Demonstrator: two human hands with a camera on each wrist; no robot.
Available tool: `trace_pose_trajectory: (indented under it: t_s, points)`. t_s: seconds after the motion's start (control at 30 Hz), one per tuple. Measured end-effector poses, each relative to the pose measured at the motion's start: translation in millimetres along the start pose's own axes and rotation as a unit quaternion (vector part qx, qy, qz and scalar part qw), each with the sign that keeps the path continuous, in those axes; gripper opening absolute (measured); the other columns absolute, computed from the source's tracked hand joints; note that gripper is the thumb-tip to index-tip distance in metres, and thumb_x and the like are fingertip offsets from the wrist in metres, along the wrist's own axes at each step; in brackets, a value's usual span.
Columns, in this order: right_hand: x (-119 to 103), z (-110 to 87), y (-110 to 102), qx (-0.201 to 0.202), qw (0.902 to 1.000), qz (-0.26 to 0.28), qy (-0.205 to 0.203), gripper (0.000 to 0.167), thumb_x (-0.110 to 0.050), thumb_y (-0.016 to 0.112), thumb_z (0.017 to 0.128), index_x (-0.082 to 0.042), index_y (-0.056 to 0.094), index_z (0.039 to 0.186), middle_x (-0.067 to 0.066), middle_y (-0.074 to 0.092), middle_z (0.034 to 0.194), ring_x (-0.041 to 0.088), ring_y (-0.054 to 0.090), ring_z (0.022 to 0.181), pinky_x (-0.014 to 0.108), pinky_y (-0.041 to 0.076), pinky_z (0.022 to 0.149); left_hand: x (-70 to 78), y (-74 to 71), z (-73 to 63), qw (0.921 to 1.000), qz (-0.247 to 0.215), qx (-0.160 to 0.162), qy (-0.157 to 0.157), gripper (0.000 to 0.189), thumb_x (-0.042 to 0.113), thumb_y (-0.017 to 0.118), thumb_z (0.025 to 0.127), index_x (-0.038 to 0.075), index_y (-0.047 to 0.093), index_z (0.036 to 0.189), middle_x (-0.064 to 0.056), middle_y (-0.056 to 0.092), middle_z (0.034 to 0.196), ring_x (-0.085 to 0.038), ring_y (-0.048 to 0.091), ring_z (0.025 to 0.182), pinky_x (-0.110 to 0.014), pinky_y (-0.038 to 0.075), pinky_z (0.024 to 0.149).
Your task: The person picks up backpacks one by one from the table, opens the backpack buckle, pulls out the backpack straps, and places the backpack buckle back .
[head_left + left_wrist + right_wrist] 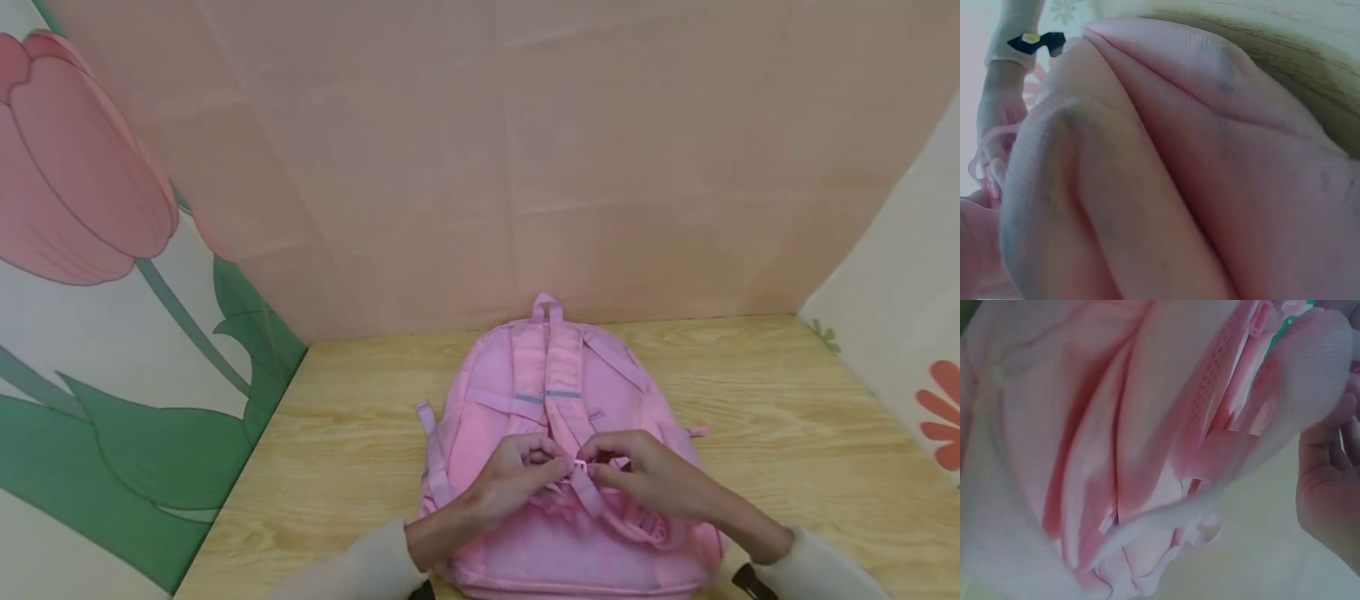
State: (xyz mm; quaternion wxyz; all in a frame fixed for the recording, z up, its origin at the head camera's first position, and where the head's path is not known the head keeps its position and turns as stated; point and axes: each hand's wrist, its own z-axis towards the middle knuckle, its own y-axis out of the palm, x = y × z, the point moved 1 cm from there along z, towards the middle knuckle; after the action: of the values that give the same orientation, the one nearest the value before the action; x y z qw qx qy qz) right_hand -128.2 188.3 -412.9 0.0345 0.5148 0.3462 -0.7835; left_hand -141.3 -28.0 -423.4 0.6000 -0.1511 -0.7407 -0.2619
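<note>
A pink backpack [570,567] lies on the table with its shoulder straps [564,358] facing up. Over its middle, both hands meet at a small pale pink strap buckle [581,464]. My left hand [510,473] pinches the buckle from the left between thumb and curled fingers. From the right, my right hand [648,473] pinches its other side. A loose end of webbing [588,493] hangs down below the buckle. In the left wrist view pink fabric [1166,162] fills most of the picture. The right wrist view shows more pink fabric [1147,412], with the left hand [1329,494] at the edge.
The backpack rests on a wood-grain table [360,417]. Behind it rises a plain pinkish wall [487,167]. A panel with a printed tulip [90,167] stands at the left, and a white panel [900,275] with a red flower at the right.
</note>
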Motion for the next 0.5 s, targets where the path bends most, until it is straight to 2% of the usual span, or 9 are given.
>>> trace_pose_trajectory:
  t_s: [0.27,0.37,0.5]
  points:
    - [-1.9,1.8,-1.4,-0.018,0.9988,0.042,0.019,0.015,-0.005,0.06,0.098,-0.018,0.067,0.097,0.005,0.062,0.075,0.0,0.053,0.067,0.02,0.05,0.05,-0.9,-3.5,0.8,0.9999,-0.001,-0.014,0.006,0.021,0.011,0.068,0.095,-0.007,0.065,0.104,-0.005,0.071,0.078,-0.015,0.072,0.065,-0.047,0.062,0.07]
    - [-2.9,2.7,-1.4,-0.016,0.9993,0.032,0.013,0.014,-0.007,0.06,0.098,-0.019,0.065,0.093,0.001,0.057,0.071,-0.002,0.049,0.065,0.018,0.046,0.048,-2.0,-5.5,1.2,0.9997,-0.003,-0.025,0.008,0.021,0.012,0.067,0.095,-0.007,0.064,0.105,-0.004,0.07,0.079,-0.016,0.072,0.067,-0.044,0.063,0.071]
    - [-2.4,3.1,-1.9,0.0,0.9999,-0.011,-0.003,0.015,-0.012,0.062,0.099,-0.022,0.064,0.088,-0.011,0.054,0.071,-0.004,0.047,0.065,0.018,0.046,0.051,-3.5,-8.2,1.6,0.9993,-0.016,-0.033,0.012,0.017,0.011,0.067,0.095,-0.004,0.064,0.103,-0.004,0.07,0.079,-0.016,0.072,0.068,-0.039,0.064,0.069]
